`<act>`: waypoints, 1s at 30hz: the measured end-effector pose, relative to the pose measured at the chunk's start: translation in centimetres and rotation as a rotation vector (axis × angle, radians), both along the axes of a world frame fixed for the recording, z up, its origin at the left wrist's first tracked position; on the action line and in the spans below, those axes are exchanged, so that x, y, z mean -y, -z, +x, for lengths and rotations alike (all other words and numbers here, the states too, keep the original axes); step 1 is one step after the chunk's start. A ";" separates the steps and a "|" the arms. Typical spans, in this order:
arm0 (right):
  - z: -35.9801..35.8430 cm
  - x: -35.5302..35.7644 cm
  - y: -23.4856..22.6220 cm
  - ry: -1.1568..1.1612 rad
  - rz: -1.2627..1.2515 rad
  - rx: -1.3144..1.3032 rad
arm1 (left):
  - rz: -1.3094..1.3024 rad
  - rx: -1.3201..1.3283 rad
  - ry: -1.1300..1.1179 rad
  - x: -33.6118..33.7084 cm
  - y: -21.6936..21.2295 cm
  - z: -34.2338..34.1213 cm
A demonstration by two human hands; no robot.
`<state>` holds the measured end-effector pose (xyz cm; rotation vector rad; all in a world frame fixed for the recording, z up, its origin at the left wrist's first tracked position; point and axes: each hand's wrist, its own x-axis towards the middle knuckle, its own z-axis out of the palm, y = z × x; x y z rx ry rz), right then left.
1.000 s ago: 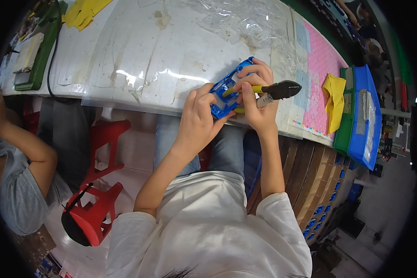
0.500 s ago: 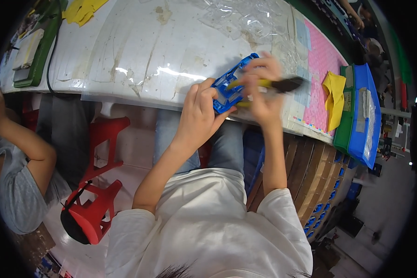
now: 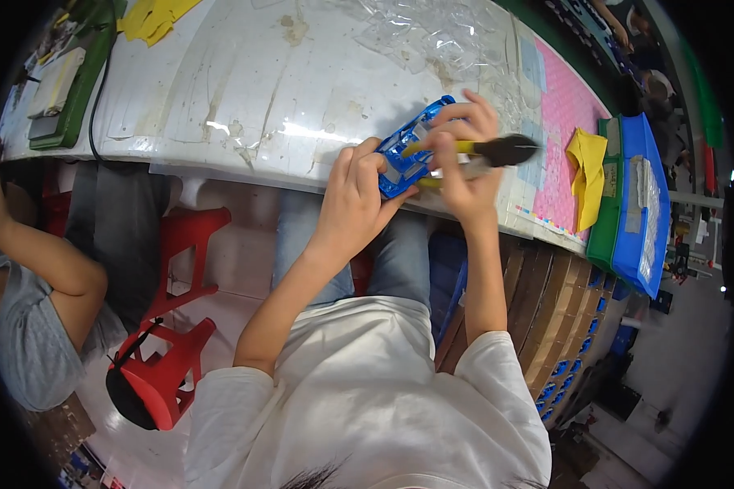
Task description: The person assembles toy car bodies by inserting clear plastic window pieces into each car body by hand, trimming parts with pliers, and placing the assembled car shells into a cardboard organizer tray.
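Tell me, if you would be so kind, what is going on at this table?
A person's left hand holds a blue car-shaped shell near the front edge of the table. The right hand grips a yellow-handled, dark-headed pliers-like tool, its head pointing right and one handle end over the shell; whether it touches is hard to tell. Clear plastic pieces lie farther back.

Red stools (image 3: pixel 194 231) stand on pale floor (image 3: pixel 249 265) beside a white table (image 3: pixel 245 69).
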<state>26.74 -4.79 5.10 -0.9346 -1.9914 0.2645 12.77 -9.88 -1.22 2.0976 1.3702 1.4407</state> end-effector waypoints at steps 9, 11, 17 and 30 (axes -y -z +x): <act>0.0 -0.3 1.4 -0.045 -0.124 -0.078 | -0.001 -0.035 0.008 0.3 0.0 0.2; 0.5 -0.5 0.4 -0.009 -0.007 0.047 | -0.049 0.013 0.008 0.1 -0.1 0.1; 2.3 -0.4 -1.2 0.144 0.096 -0.027 | -0.021 0.003 -0.001 0.1 0.0 0.3; 0.6 -0.1 0.3 0.173 0.042 0.002 | 0.002 -0.041 -0.003 0.5 0.1 0.3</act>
